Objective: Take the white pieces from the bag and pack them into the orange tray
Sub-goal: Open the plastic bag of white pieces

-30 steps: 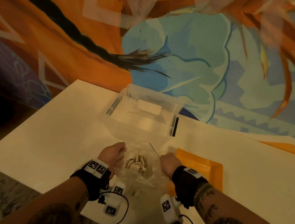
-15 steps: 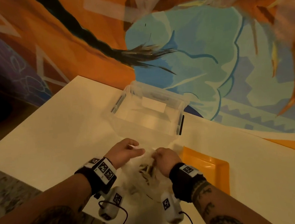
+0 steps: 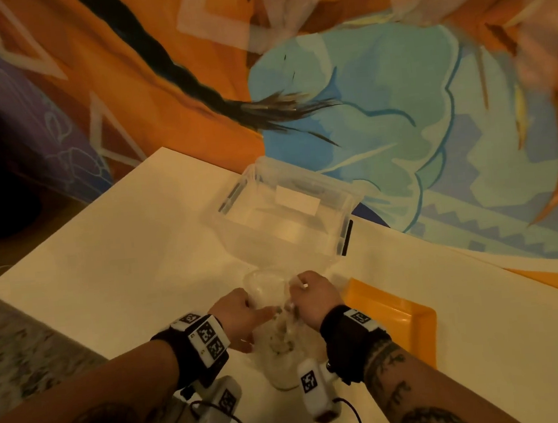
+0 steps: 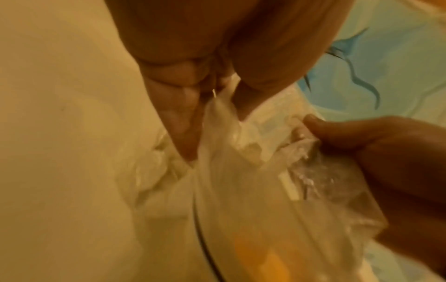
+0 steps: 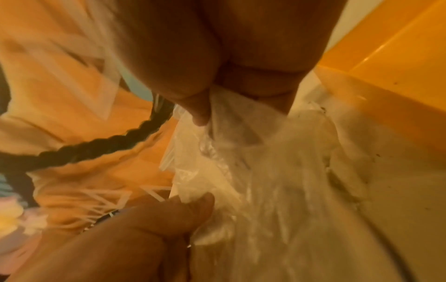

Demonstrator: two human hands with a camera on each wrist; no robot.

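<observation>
Table (image 3: 113,259): pale cream top. Resting directly on it are a clear plastic bin (image 3: 287,210) toward the far edge and an orange tray (image 3: 415,321) at the near right. A clear bag (image 3: 280,363) sits between the two, its lower end on the surface.

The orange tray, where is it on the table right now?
In the head view the orange tray lies flat on the white table, just right of the right hand and the plastic bag, nearer than the clear bin.
</observation>
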